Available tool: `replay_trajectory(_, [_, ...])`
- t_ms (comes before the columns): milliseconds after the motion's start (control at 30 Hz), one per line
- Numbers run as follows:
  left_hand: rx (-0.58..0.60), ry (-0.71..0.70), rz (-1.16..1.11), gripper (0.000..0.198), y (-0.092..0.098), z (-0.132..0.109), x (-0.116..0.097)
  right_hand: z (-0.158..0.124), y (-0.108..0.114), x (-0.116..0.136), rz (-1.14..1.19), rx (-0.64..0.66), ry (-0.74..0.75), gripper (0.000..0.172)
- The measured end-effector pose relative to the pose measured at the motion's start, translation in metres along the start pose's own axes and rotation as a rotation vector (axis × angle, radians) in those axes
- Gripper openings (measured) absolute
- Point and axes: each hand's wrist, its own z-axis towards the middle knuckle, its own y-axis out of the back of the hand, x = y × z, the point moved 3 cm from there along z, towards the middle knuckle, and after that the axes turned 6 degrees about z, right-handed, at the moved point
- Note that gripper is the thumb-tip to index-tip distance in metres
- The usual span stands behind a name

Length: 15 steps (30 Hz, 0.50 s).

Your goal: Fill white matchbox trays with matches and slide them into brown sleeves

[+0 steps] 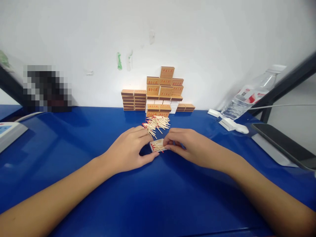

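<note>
A small white matchbox tray (160, 142) lies on the blue table, with several red-headed matches (157, 147) in it. One match slants across the others, its head over the near edge. My left hand (132, 149) is curved around the tray's left end, thumb at the near side and fingers at the far side. At the right end, my right hand (181, 141) has its thumb and fingers pinched together against the tray and match ends; what lies between the fingertips is hidden. Just beyond the tray is a loose heap of matches (159, 122), partly behind my left fingers.
Stacked matchboxes (166, 90) stand against the white wall, with lower stacks (133, 100) on the left. To the right are a leaning water bottle (247, 95), a white device (233, 126) and a dark phone (283, 143). A white device (12, 133) sits at far left.
</note>
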Motion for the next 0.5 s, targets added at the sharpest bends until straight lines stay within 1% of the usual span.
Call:
replay_trajectory(167, [-0.014,-0.004,-0.024,0.017,0.0013,0.0002,-0.001,0.0006,-0.0021,0.0005,0.007,-0.005,0.001,0.018])
replay_trajectory(267, [-0.01,-0.019,-0.035,0.018,0.0014,0.0,-0.0012,0.0005,-0.0033,0.0002,0.01,-0.021,0.004,0.016])
replay_trajectory(400, [-0.002,-0.018,-0.036,0.018,0.0002,0.0,-0.0005,-0.0013,-0.0024,0.0025,0.016,-0.084,-0.007,0.014])
replay_trajectory(500, [0.006,-0.015,-0.037,0.019,-0.0008,0.0,-0.0004,-0.0024,-0.0011,0.0055,0.014,-0.08,-0.007,0.016])
